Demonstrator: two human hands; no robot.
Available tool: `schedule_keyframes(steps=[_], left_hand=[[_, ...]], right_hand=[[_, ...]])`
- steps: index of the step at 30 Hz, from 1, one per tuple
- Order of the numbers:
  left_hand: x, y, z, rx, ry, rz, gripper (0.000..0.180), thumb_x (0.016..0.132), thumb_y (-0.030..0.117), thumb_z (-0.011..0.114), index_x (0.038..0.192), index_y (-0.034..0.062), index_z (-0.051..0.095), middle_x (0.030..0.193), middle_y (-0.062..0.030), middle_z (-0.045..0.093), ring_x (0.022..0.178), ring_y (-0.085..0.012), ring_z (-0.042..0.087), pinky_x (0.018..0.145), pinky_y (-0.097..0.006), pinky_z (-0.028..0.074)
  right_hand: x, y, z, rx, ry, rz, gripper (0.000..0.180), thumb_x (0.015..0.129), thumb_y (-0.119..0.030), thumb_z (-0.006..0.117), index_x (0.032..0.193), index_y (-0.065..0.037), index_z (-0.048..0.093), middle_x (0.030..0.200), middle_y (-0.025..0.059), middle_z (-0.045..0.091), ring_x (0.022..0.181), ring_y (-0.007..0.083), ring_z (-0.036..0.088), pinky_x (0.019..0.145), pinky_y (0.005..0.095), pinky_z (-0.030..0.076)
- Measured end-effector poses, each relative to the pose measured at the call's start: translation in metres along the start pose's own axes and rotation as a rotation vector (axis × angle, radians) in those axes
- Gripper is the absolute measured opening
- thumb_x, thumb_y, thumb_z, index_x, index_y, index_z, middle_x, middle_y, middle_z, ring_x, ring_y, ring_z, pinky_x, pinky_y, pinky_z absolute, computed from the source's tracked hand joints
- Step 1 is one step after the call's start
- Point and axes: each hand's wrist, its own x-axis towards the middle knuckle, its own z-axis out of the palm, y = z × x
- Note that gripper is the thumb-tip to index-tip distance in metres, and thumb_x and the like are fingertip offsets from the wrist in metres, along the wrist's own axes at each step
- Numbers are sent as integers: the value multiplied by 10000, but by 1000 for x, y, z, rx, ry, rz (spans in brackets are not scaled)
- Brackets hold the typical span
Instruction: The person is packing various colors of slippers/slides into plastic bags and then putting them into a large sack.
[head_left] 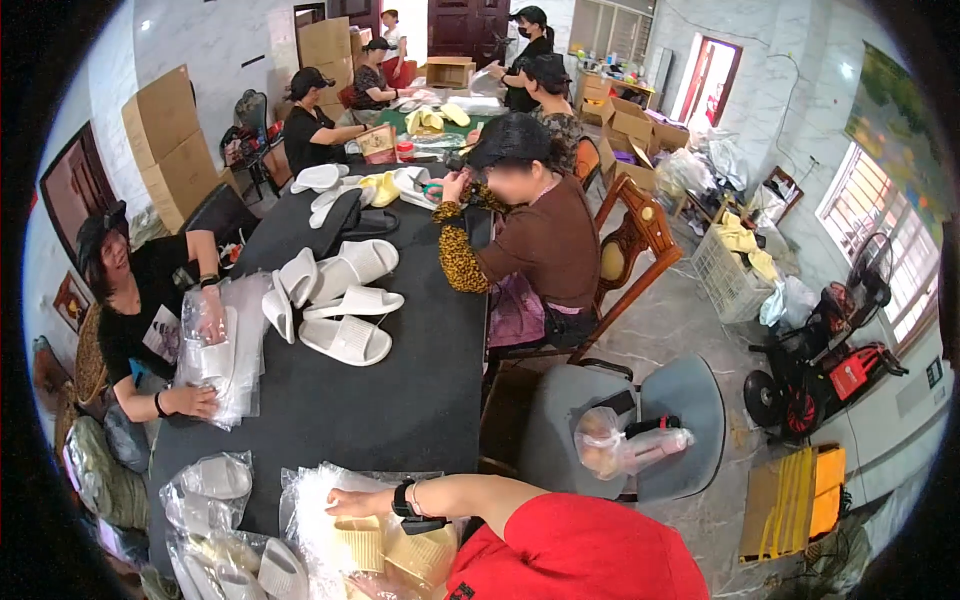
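The left hand (352, 503) lies flat with fingers spread on a pile of clear plastic bags (320, 530) at the near edge of the black desk (380, 410). Just below it rest pale yellow slippers (385, 548) (ribbed soles up), touching the bags. The right hand is out of view. White slippers (345, 300) lie well apart, mid-desk.

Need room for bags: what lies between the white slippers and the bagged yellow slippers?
Bare black table, seen in the head view; white slippers and yellow slippers lie apart.
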Motion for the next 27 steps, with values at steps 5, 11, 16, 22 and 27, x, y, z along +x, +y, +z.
schedule_keyframes(steps=[5, 11, 16, 22, 27], left_hand=[[12, 1, -3, -87, -93, 34, 287, 844, 154, 484, 1079, -10, 493, 1023, -162, 563, 970, -283, 527, 852, -373, 398], [21, 2, -7, -200, -187, 70, 301, 845, 152, 487, 1094, -17, 486, 1051, -156, 551, 996, -274, 512, 874, -373, 382], [18, 12, -8, -293, -267, 71, 313, 847, 151, 490, 1107, -22, 480, 1073, -151, 541, 1017, -266, 499, 893, -372, 368], [37, 45, -8, -413, -336, 92, 328, 848, 150, 493, 1123, -29, 473, 1101, -146, 529, 1044, -257, 483, 916, -372, 351], [47, 70, -26, -527, -311, 108, 341, 849, 149, 496, 1135, -35, 467, 1123, -141, 520, 1065, -249, 470, 934, -371, 338]], right_hand=[[-35, -5, -3, -249, 302, -27, 592, 763, -293, 565, 1239, -25, 336, 1204, 204, 445, 1134, 295, 439, 906, 367, 377], [-95, 67, -16, -258, -140, 202, 582, 786, -349, 557, 1197, 20, 373, 1136, 219, 474, 1077, 280, 464, 870, 358, 386], [-90, 61, -31, -269, -113, 36, 559, 732, -279, 602, 1199, -25, 429, 1156, 175, 475, 1093, 258, 443, 882, 351, 386], [-65, 31, -19, -233, -369, -34, 487, 720, -190, 571, 1153, 2, 456, 1022, 111, 550, 941, 199, 508, 805, 320, 432], [-59, 59, -27, -210, -289, -96, 460, 748, -219, 573, 1134, 10, 473, 1045, 129, 549, 952, 204, 508, 825, 328, 418]])
